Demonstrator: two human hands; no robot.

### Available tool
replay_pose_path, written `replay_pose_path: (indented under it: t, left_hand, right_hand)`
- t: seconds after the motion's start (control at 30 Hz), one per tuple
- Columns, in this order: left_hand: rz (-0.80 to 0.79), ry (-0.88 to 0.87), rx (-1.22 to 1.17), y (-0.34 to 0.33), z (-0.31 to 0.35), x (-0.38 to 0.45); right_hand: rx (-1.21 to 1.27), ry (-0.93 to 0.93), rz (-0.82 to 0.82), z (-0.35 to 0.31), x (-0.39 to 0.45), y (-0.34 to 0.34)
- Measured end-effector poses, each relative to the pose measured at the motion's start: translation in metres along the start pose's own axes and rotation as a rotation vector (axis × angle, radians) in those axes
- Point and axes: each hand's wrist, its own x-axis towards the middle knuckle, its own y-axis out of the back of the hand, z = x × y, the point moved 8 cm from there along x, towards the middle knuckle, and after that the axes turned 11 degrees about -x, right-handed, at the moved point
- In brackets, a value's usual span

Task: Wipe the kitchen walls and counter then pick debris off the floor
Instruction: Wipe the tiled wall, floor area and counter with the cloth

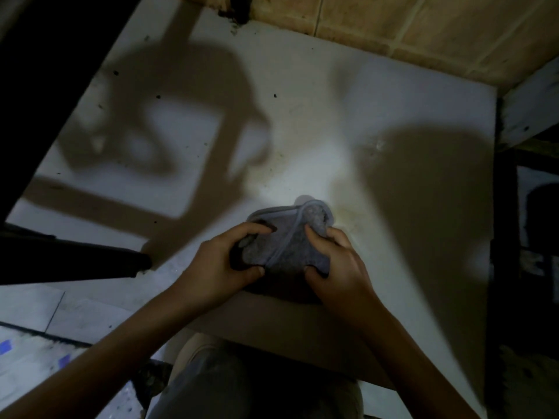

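Head view. A white tabletop (302, 101) fills most of the frame, crossed by large soft shadows and dotted with small dark specks. A grey cloth (284, 246), bunched and edged with a pale seam, lies on the tabletop just below centre, towards 6 o'clock, close to the near edge. The left hand (220, 267) grips the cloth's 9 o'clock side, its fingers curled over the top and its thumb pressed against the near edge. The right hand (338, 264) grips the 3 o'clock side in the same way, fingers curled onto the fabric and thumb pinching from below. Both forearms enter from 6 o'clock. At 12 to 1 o'clock a tan tiled wall (423, 25) meets the far edge of the tabletop. Dark bars (60, 55) cross the frame at 9 to 11 o'clock. At 7 to 8 o'clock a pale tiled floor (45, 313) shows below the tabletop, with scattered dark marks.
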Motion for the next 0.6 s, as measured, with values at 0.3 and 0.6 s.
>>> replay_pose_path:
  t: [0.3, 0.6]
  left_hand:
    - [0.078, -0.014, 0.131, 0.0, 0.011, 0.029]
    - [0.059, -0.11, 0.273, -0.016, 0.046, 0.081]
  right_hand:
    - [0.094, -0.051, 0.032, 0.01, 0.003, 0.016]
    - [-0.018, -0.072, 0.056, 0.026, 0.024, 0.053]
